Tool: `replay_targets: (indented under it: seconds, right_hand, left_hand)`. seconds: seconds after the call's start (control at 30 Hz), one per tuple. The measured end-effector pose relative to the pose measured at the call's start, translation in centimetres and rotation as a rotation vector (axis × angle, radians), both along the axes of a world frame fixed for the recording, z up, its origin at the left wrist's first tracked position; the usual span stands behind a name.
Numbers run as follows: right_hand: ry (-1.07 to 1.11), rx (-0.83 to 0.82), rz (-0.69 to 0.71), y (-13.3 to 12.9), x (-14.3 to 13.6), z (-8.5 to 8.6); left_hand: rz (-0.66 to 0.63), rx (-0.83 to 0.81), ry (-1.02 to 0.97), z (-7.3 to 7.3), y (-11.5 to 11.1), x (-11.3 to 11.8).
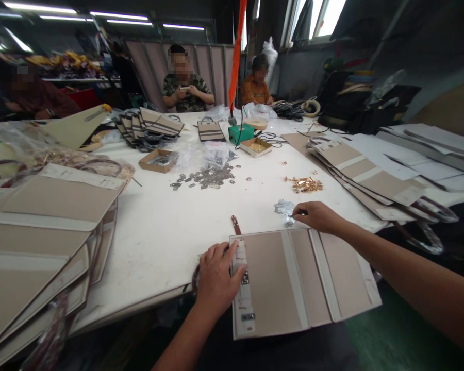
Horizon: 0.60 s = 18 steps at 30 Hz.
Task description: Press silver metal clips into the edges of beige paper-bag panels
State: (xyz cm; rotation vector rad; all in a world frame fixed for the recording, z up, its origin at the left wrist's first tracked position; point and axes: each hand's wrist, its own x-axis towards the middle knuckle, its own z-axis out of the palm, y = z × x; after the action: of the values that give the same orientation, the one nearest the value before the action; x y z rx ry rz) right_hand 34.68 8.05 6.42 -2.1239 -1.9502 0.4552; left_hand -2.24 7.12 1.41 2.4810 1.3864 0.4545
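Note:
A beige bag panel (270,283) with pale strips lies before me, overhanging the table's near edge. My left hand (218,273) grips its left edge, thumb and forefinger on the white strip there. Two small metal fittings (248,317) sit along that strip. A brown strap (235,224) with metal on it sticks out past the panel's top left corner. Beyond the panel, my right hand (317,216) has its fingertips pinched together at a small pile of thin silver plates (283,207). What lies between those fingertips is too small to make out.
Stacked panels (42,201) stand left, and more panels (371,175) lie right. Grey metal plates (212,176) and gold-coloured pieces (304,184) are heaped mid-table. Behind them are a cardboard box (158,161), a green box (241,133) and an orange hanging strip (237,56). People sit across the table.

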Motion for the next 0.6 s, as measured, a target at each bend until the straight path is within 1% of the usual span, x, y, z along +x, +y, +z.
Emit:
replay_targets:
  seconds: [0.03, 0.1, 0.17, 0.23, 0.3, 0.37, 0.43, 0.5, 0.6]
  right_hand:
    - [0.056, 0.017, 0.022, -0.1, -1.1, 0.8]
    - [0.212, 0.022, 0.083, -0.2, -4.2, 2.0]
    - [0.367, -0.044, 0.146, -0.2, -8.1, 2.5]
    - [0.466, -0.131, 0.173, 0.1, -11.9, 2.2]
    - [0.502, -0.180, 0.184, 0.6, -14.6, 1.2]
    - [0.494, -0.186, 0.176, 1.1, -16.0, 0.1]
    - [0.464, -0.172, 0.154, 1.4, -16.5, -0.5]
    - [0.441, -0.170, 0.135, 1.5, -16.5, -0.7]
    - [0.412, -0.188, 0.124, 1.4, -16.6, -0.5]
  left_hand:
    - [0.003, -0.010, -0.007, 0.1, 0.0, 0.0]
    - [0.007, -0.022, -0.017, 0.3, -0.1, 0.0]
    - [0.006, -0.029, -0.026, 0.4, -0.1, 0.0]
    - [0.003, -0.031, -0.039, 0.3, -0.2, -0.1]
    - [-0.002, -0.030, -0.054, 0.2, -0.2, -0.2]
    - [-0.004, -0.029, -0.072, 0.1, -0.2, -0.2]
    - [-0.006, -0.030, -0.091, 0.0, -0.2, -0.3]
    - [-0.004, -0.033, -0.107, -0.1, -0.1, -0.3]
    - [-0.002, -0.041, -0.113, -0.1, -0.1, -0.4]
